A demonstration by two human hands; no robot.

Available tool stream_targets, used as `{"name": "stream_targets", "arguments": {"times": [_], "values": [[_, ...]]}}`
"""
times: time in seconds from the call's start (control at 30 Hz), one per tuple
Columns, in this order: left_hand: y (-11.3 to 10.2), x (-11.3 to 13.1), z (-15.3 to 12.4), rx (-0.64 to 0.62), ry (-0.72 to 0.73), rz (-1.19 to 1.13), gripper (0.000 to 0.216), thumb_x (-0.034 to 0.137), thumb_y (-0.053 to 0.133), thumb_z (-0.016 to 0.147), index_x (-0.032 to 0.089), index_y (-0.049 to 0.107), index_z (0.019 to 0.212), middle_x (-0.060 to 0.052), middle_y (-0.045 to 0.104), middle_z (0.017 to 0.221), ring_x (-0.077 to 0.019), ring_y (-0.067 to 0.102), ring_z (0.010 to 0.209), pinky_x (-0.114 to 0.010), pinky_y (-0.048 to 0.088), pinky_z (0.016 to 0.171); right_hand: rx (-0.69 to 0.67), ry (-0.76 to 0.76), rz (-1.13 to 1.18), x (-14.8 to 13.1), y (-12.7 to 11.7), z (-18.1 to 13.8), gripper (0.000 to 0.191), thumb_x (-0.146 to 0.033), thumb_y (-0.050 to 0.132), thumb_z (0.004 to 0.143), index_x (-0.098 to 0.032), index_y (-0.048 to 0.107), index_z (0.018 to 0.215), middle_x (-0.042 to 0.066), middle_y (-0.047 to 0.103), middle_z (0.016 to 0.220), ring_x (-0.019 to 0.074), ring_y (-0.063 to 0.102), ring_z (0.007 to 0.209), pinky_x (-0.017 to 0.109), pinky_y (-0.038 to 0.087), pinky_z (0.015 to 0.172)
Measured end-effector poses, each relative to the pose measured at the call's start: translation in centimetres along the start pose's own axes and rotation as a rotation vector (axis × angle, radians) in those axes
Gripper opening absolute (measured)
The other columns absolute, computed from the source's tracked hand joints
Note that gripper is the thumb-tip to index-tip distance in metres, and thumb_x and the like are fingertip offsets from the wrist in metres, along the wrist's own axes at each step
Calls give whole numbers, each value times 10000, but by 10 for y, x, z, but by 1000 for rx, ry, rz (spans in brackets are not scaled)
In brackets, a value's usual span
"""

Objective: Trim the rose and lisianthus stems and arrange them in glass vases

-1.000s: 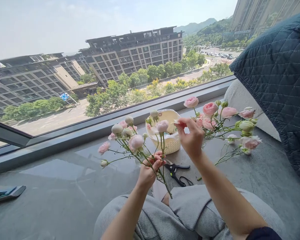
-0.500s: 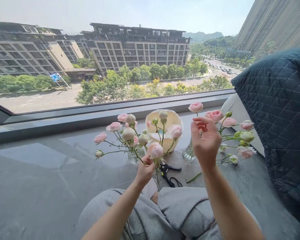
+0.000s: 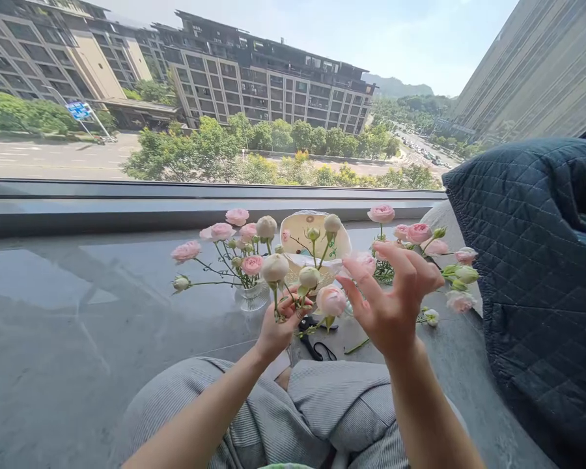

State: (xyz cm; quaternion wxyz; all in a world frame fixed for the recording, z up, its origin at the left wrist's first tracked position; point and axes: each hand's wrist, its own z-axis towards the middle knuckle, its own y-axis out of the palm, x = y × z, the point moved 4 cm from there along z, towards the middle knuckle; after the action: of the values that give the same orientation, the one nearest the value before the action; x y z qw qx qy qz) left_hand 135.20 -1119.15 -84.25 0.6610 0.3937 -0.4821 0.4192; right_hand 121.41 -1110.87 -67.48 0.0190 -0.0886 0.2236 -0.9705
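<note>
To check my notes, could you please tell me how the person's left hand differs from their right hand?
The left hand is curled around rose stems, while the right hand is open with spread fingers, gripping nothing. The left hand sits lower than the right. Both are bare and raised above the lap.

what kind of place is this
Probably a home high up in an apartment block: a person sits on a wide stone window ledge beside a quilted cushion, with a road well below the window.
</note>
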Motion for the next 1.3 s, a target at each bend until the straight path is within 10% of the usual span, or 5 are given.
{"name": "stream_targets", "arguments": {"times": [0.73,0.93,1.03,1.2,1.3], "values": [[8,-2,0,-20,-54,27,238,380,677,776,146,713,799,-141,637,1131,-235,602,1038,-301,489,859,183,467,436,28,-15,12,20,-273,703,790,-256,712,798,44,557,1081,252,552,1061,494,431,942],[-3,-10,2,4,-51,0,241,382,695,768,149,720,823,-140,636,1139,-245,591,1074,-312,484,894,311,538,525,45,22,21,95,-286,611,867,-232,670,916,17,614,863,156,614,843,339,521,810],[-9,-14,4,17,-61,-79,218,354,709,761,151,707,839,-122,655,1095,-223,606,1014,-321,492,895,216,569,494,54,66,22,142,-277,557,890,-208,665,951,43,660,886,168,627,843,328,522,808],[-14,-8,8,4,-120,-301,207,330,747,726,142,666,758,-102,654,1088,-199,637,915,-356,530,867,-317,542,460,55,146,11,377,-54,500,781,-169,660,1101,113,665,1135,228,631,1012,376,501,931],[-12,0,10,-82,-166,-394,213,330,741,737,134,658,733,-113,652,1079,-228,633,975,-386,536,877,-392,562,477,52,153,3,415,-35,514,742,-158,665,1108,128,633,1224,247,592,1115,409,463,1001]]}}
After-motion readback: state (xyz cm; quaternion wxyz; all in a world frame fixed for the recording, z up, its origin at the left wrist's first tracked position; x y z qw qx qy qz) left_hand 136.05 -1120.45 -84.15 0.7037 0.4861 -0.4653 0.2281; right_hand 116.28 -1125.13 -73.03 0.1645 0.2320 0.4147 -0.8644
